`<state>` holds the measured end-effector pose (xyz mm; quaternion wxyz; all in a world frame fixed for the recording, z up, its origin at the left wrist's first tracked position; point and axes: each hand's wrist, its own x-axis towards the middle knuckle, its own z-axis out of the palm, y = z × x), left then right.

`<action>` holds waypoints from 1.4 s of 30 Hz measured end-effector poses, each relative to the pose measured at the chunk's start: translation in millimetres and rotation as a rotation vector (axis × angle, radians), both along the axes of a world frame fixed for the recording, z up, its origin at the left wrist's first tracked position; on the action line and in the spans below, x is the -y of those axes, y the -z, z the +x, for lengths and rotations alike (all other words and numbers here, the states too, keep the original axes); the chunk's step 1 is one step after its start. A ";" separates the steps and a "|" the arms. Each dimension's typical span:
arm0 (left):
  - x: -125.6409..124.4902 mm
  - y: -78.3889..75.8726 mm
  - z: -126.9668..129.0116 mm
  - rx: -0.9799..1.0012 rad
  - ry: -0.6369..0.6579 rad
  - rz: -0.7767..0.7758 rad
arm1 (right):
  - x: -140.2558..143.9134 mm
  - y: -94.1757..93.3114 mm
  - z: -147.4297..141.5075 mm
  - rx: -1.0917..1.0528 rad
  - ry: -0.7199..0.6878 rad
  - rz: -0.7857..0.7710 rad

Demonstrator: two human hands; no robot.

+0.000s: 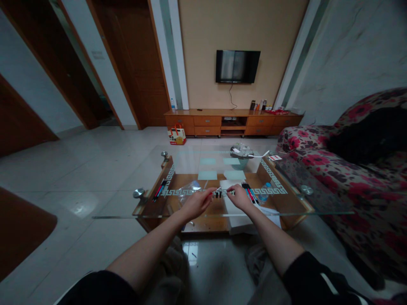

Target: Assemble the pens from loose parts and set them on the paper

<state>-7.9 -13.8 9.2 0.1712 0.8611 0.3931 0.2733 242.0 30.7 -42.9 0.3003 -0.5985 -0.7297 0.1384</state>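
Note:
My left hand (197, 203) is closed over the glass table, its fingertips pinching a slim red pen (211, 193) with a pale, thin end pointing right. Opposite it, my right hand (240, 197) has thumb and fingers drawn together in a pinch; whatever they hold is too small to name. Between the hands, several short black pieces (217, 195), perhaps pen caps, stand on the glass. Just past my right hand lies a row of pens (250, 192) in black, red and blue. Another group of pens (159, 190) lies at the left. Beside my left hand is a clear plastic bag (188, 190).
The glass tabletop (117, 205) has bare edges and metal knobs. Under the glass are a white box (237, 220) and a bottle with a blue cap (264, 192). A basket (240, 163) stands beyond the table. A floral sofa (337, 169) is at right.

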 end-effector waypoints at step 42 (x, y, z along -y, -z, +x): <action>-9.3 11.0 -2.0 -0.249 -0.412 -0.071 | 20.0 -15.9 18.2 -0.299 -0.118 -0.255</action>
